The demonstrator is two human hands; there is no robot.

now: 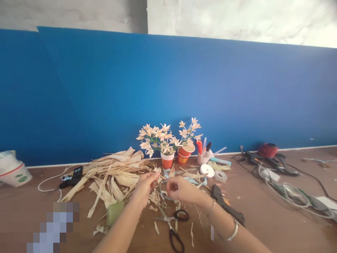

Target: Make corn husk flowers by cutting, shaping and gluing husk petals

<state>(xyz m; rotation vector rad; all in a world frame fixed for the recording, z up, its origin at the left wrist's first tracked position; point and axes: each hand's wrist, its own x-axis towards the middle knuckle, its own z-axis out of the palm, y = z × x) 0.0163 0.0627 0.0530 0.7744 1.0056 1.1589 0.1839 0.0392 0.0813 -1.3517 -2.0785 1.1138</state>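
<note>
My left hand (144, 186) is closed in a pinch on a small pale flower (158, 170) that looks made of dried husk. Just to its right, my right hand (180, 189) is closed with curled fingers; whatever they hold is too small to make out. A thin pale loop (161, 192) shows between the two hands. Below them lie open scissors (171, 222) with black handles, among husk scraps (155, 198). Beyond the hands, bunches of similar flowers (158, 135) stand in a red paper cup (167, 161) and a second red cup (183, 159).
Dried husks (118, 168) are heaped at left, near a green roll (115, 212). At right are a white tape roll (207, 171), a clear tape roll (220, 176), a tool cup (203, 158), a black glue gun (226, 205) and tangled cables (292, 193). A blue panel (168, 88) closes the back.
</note>
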